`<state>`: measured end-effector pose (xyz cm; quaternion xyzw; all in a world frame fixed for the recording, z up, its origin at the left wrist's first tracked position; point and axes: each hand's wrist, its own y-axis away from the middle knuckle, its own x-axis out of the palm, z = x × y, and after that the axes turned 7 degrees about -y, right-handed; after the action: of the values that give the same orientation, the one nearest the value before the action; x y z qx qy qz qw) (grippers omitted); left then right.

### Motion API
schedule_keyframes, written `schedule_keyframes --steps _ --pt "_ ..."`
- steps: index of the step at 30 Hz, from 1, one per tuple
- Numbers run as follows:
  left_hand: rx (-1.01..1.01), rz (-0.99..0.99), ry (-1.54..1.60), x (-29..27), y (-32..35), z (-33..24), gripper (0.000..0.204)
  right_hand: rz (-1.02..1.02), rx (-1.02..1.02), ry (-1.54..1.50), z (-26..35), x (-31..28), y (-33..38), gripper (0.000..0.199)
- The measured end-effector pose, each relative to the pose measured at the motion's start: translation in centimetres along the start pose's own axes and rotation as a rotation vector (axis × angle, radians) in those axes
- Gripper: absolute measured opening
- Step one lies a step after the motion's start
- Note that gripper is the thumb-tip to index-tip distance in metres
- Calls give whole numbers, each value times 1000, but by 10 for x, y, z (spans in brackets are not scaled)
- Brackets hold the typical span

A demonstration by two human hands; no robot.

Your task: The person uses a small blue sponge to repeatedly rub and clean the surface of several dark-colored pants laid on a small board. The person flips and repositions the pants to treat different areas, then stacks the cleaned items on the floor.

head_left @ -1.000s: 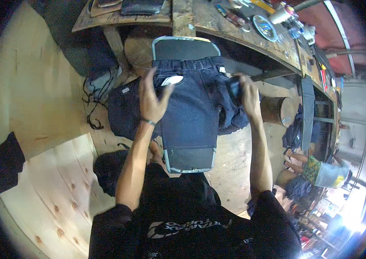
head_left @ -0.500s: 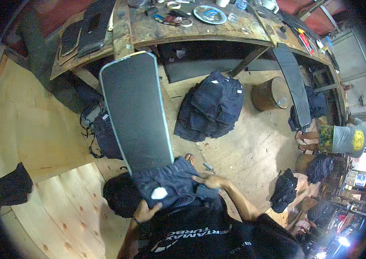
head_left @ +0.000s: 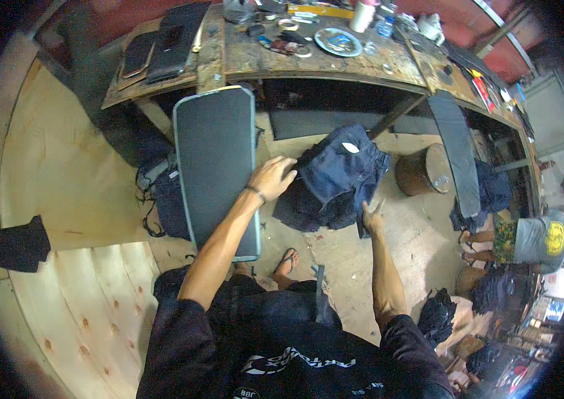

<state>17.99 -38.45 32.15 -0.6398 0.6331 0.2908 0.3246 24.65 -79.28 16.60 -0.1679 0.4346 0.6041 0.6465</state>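
Observation:
A pair of dark blue shorts [head_left: 345, 169] with a white patch lies on top of a pile of dark garments [head_left: 295, 211] on the floor ahead of me. My left hand [head_left: 272, 178] hovers at the pile's left side, palm down and fingers stretched out, holding nothing. At the shorts' near right edge is my right hand [head_left: 373, 217], its thumb and a finger apart, beside or touching the cloth. To the left, a long dark board [head_left: 212, 159] with a pale rim reaches from the workbench toward me; my left forearm crosses its near part.
A cluttered wooden workbench [head_left: 282, 65] runs along the far side. A round brown drum [head_left: 423, 169] stands right of the pile, near a second narrow dark board [head_left: 456, 149]. A person [head_left: 528, 241] stands at far right. More dark cloth [head_left: 438, 316] lies at lower right.
The shorts have moved from the board's near end by my body onto the garment pile. Both hands have reached forward with them, and the left hand now holds nothing.

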Motion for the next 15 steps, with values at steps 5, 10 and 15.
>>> schedule_keyframes --steps 5,10,15 --pt "-242 -624 122 -93 153 107 25 424 -141 148 -74 71 76 82" --pt "-760 -459 -23 -125 233 291 26 597 156 183 -119 79 187 88" --pt "-691 -68 -202 -31 203 484 44 853 -91 319 -146 90 231 60"
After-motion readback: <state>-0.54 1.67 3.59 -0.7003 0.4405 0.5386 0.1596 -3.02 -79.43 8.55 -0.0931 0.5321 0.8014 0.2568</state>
